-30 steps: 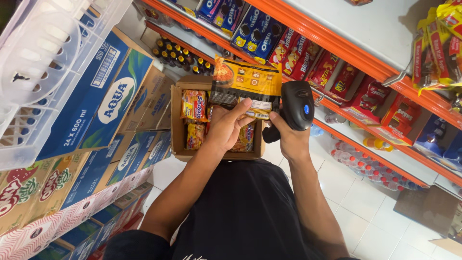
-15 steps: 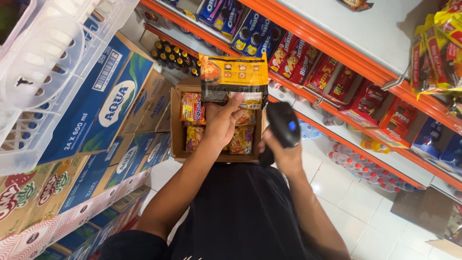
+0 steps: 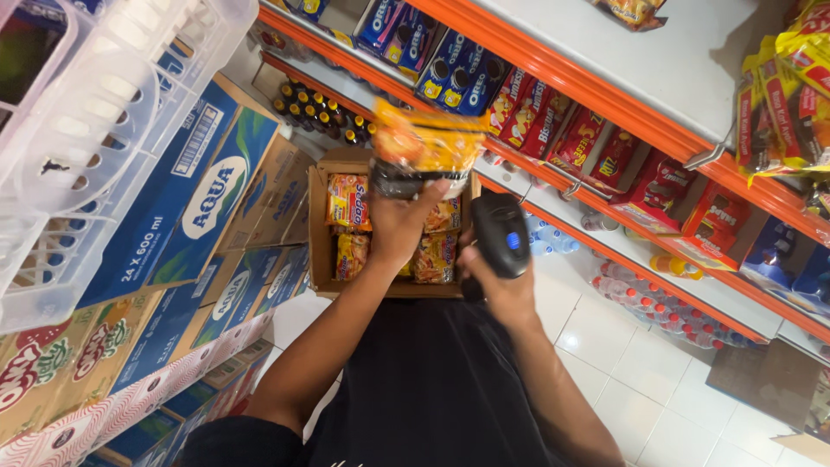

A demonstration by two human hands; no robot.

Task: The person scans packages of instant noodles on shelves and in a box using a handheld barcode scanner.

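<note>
Head view: holding up a yellow-orange noodle packet [image 3: 424, 151] in the left hand [image 3: 399, 227], fingers wrapped round its lower edge, thumb across the front, well above the open cardboard box [image 3: 318, 220]. Gripping a black handheld scanner [image 3: 500, 235] in the right hand [image 3: 501, 290], fingers closed round the handle, nose tilted up toward the packet's underside, just beside it but not touching.

Doing this step well, by the look of it: keeping the packet flat and taut so no wrinkle crosses the printed code; turning the coded face squarely to the scanner's window; holding both hands steady, since the packet is showing blurred here; keeping the thumb off the code area. Whether the code is actually facing the scanner cannot be told from this angle.

Lying in the box below: more noodle packets [image 3: 350, 203] in yellow and red, stacked in rows. Standing to the left: blue water cartons [image 3: 186, 203] piled high, a white plastic crate [image 3: 95, 112] nearest the camera. Running across the right: orange-edged shelves [image 3: 605, 95] with biscuit packs in blue and red, dark small bottles [image 3: 320, 117] on the lower shelf behind the box, white floor tiles [image 3: 683, 389] underneath.
</note>
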